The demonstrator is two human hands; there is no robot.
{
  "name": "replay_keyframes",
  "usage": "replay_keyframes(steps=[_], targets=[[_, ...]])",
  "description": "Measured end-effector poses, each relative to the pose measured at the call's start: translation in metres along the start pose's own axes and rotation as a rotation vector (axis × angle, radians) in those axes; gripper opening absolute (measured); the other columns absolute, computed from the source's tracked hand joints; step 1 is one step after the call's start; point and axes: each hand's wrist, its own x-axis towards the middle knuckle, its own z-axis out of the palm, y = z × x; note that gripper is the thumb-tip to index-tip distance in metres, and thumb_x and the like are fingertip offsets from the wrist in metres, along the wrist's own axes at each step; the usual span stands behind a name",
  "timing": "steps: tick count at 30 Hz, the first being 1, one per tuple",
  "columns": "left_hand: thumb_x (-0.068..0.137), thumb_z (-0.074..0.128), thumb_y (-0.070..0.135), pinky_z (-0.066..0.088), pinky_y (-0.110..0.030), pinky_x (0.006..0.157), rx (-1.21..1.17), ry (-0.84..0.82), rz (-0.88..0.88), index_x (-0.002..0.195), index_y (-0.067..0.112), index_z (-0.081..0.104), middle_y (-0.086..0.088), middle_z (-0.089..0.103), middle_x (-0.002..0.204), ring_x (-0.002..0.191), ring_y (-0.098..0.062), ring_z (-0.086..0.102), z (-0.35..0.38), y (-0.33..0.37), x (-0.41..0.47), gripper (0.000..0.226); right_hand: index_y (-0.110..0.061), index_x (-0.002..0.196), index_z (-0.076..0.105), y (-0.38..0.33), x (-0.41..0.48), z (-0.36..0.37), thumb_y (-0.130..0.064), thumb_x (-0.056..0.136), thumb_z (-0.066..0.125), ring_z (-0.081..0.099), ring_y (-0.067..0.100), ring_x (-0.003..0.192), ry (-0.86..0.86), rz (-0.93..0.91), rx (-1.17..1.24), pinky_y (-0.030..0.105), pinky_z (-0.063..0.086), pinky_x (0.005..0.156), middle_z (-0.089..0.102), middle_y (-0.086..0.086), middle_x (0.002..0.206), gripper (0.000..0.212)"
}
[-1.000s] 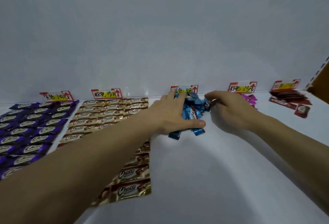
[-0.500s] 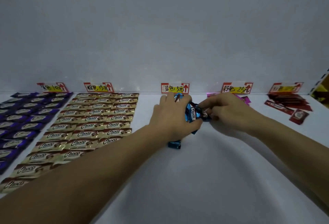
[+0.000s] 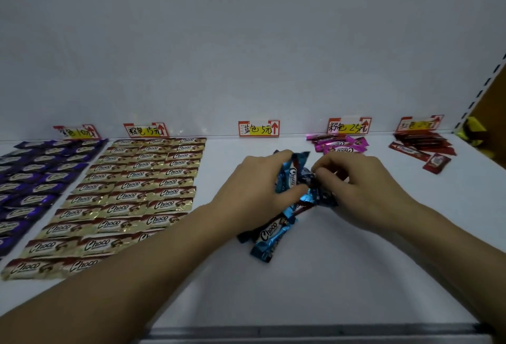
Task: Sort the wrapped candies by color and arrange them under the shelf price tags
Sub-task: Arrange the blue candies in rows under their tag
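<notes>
A: Both hands were out over the shelf (image 3: pixel 328 283), right in front of the blue tag (image 3: pixel 258 128).

B: The left hand (image 3: pixel 254 190) had a bunch of blue candies (image 3: pixel 286 179) in its grip. Fingers curled over the top, thumb pressed in from below.

A: And the right hand (image 3: pixel 356 187) met it there, fingertips (image 3: pixel 319 172) drawn together, pinching a wrapper in that same bunch.

B: Not all the blue ones were up, mind. A few lay loose on the shelf just under the left wrist, one with its label facing up.

A: Off to the left, gold candies (image 3: pixel 142 190) sat in tidy rows, three across, running back to the wall.

B: Purple candies (image 3: pixel 35 179) lay beside them at the far left, also in rows.

A: To the right, pink candies (image 3: pixel 339 145) made a small heap under the pink tag (image 3: pixel 349 125), just behind the right hand.

B: Red candies (image 3: pixel 421 146) were further right under the red tag (image 3: pixel 420 123), with one packet lying a little apart from the pile.
</notes>
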Motion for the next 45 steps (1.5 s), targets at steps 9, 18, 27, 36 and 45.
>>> replay_keyframes(steps=[9,18,27,36,45], targets=[[0.090,0.071,0.038,0.046,-0.010,0.057,-0.307,0.041,-0.129,0.099,0.033,0.064,0.016,0.070,0.085,0.075,0.007,0.065,-0.026,-0.030,-0.006,0.013,-0.037,0.097,0.062,-0.004,0.001,0.011,-0.043,0.092,0.062,0.056,0.006,0.080,-0.022,-0.046,-0.040,0.016,0.039,0.061,0.062,-0.019,0.091,0.007],[0.089,0.072,0.034,0.062,-0.032,0.070,-0.421,0.151,-0.146,0.096,0.034,0.065,0.014,0.072,0.085,0.079,-0.002,0.070,-0.052,-0.049,-0.008,0.010,-0.037,0.125,0.060,-0.028,0.041,-0.003,-0.011,0.101,0.047,0.054,-0.003,0.108,-0.210,-0.146,-0.074,0.019,0.041,0.087,0.058,-0.019,0.123,0.038],[0.089,0.071,0.035,0.062,-0.033,0.068,-0.348,0.274,-0.176,0.092,0.035,0.061,0.012,0.072,0.089,0.078,-0.002,0.071,-0.107,-0.075,0.001,0.010,-0.024,0.119,0.060,-0.067,0.094,0.032,-0.043,0.078,0.082,0.061,0.017,0.092,-0.391,0.139,-0.374,0.031,0.053,0.077,0.062,-0.002,0.106,0.051],[0.089,0.071,0.036,0.061,-0.031,0.071,-0.444,0.342,-0.241,0.095,0.032,0.064,0.010,0.073,0.093,0.084,-0.007,0.072,-0.113,-0.095,-0.007,0.010,-0.014,0.124,0.064,-0.067,0.086,0.031,-0.001,0.090,0.069,0.073,0.020,0.078,-0.248,0.189,0.533,0.027,0.061,0.072,0.075,0.007,0.078,0.037],[0.090,0.072,0.032,0.055,-0.015,0.057,-0.572,0.389,-0.260,0.095,0.028,0.062,0.019,0.073,0.087,0.078,-0.002,0.072,-0.117,-0.104,-0.015,0.011,-0.017,0.105,0.072,-0.074,0.090,0.037,-0.001,0.096,0.059,0.073,0.020,0.077,-0.205,0.130,0.361,0.029,0.062,0.071,0.070,0.008,0.098,0.023]])
